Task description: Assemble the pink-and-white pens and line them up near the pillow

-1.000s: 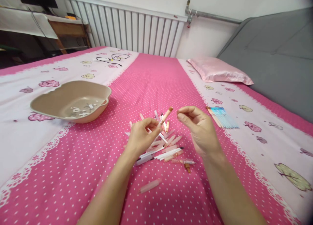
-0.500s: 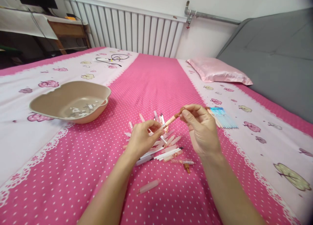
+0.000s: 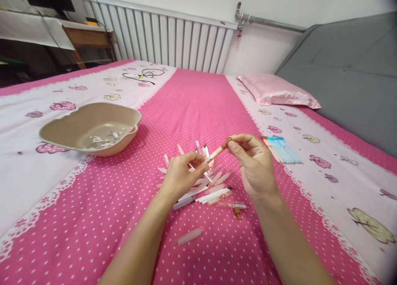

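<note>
Between my hands is a peach-coloured pen (image 3: pixel 217 154) with a brown end, tilted up to the right. My left hand (image 3: pixel 184 173) pinches its lower end, and my right hand (image 3: pixel 256 163) has its thumb and fingers closed on the brown end. Under and beside my left hand lies a loose heap of pen parts (image 3: pixel 214 190): pink translucent barrels, white refills and some dark tips. A brown clip piece (image 3: pixel 237 213) rests at the heap's near right. Closer to me, one pink barrel (image 3: pixel 188 237) lies apart.
To the left stands a beige basin (image 3: pixel 71 130) with small white pieces on its bottom. Blue and peach pens (image 3: pixel 283 149) lie in a row right of my right hand. Farther off are a black cable (image 3: pixel 149 73) and a pink pillow (image 3: pixel 276 90) on the bed.
My right hand has shifted very slightly to the left along with the pen's brown end. Both hands keep their hold, and the view has moved a little.
</note>
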`<control>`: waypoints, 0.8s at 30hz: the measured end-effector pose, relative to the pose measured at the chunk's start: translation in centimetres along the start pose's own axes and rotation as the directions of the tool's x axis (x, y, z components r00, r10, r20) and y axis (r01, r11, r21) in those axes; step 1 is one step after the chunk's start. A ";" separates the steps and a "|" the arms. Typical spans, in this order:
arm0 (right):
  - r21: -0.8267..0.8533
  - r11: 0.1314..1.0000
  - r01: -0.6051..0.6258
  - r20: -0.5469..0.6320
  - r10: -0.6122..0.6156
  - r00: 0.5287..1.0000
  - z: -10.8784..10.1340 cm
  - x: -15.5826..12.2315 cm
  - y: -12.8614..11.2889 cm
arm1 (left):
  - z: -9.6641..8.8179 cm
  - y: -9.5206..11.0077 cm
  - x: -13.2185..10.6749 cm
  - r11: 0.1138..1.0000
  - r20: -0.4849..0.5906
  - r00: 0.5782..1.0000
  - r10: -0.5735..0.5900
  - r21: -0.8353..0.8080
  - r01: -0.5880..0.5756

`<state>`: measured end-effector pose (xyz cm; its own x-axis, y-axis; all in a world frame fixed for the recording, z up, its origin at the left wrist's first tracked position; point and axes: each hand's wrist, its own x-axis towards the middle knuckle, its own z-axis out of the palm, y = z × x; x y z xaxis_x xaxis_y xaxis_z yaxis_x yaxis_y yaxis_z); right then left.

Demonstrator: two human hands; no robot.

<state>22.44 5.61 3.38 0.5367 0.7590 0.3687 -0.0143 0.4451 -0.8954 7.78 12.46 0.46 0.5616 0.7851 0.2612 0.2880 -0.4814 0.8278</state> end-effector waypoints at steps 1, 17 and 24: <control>-0.007 1.000 -0.002 0.002 0.002 1.000 0.0 0.0 0.0 | 0.0 0.1 0.0 1.000 0.001 1.000 0.001 -0.006 -0.001; -0.123 0.991 0.056 0.018 -0.055 0.998 0.2 -0.2 0.1 | -0.2 0.4 0.0 0.998 -0.014 1.000 -0.019 -0.066 0.018; -0.146 0.987 0.066 0.020 -0.064 0.998 0.3 -0.2 0.1 | -0.1 0.4 0.0 0.996 -0.005 1.000 -0.028 -0.088 0.028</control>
<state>22.08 5.60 3.29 0.5193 0.7386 0.4299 0.1442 0.4202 -0.8959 7.81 12.33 0.90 0.5494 0.8003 0.2402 0.2341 -0.4233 0.8752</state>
